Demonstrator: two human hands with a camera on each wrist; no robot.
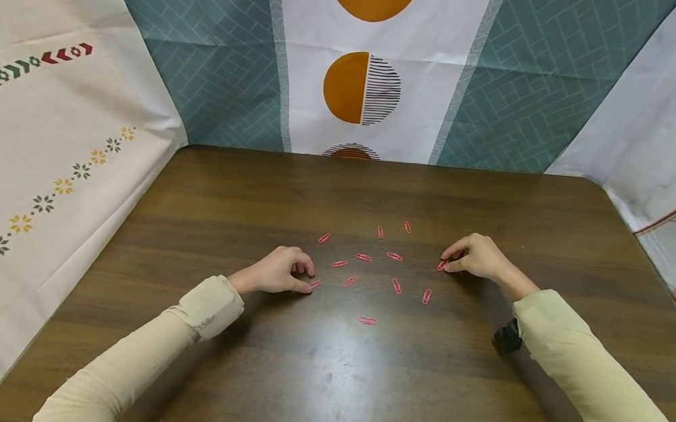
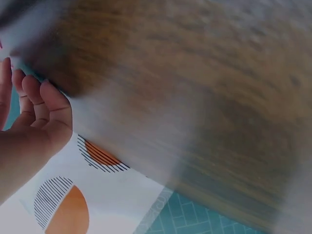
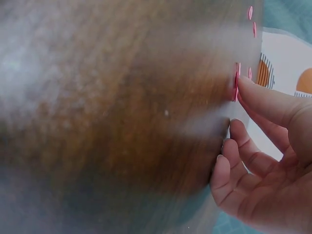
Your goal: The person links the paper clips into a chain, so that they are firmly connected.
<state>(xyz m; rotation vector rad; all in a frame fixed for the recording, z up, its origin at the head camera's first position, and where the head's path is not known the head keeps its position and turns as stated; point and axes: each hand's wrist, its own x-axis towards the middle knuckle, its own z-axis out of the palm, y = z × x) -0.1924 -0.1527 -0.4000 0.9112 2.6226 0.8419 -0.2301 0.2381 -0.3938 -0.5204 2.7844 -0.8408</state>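
My left hand [image 1: 281, 270] is low over the left side of the group of clips, its thumb and forefinger curled around a pink paper clip [image 1: 315, 284]. In the left wrist view the fingers of the left hand [image 2: 41, 117] are bent, and most of that clip is out of frame. On the right, my right hand [image 1: 477, 256] pinches another pink paper clip [image 1: 442, 265] by its end. The right wrist view has this clip [image 3: 236, 83] upright at the thumb tip, while the other fingers curl loosely below.
Several more pink paper clips lie scattered between the hands, among them one nearest me [image 1: 367, 321] and one at the back [image 1: 407, 227]. They lie on a dark brown wooden table [image 1: 242, 188]. Patterned cloth [image 1: 222, 77] hangs behind it, and white cloth [image 1: 43, 162] covers the left side.
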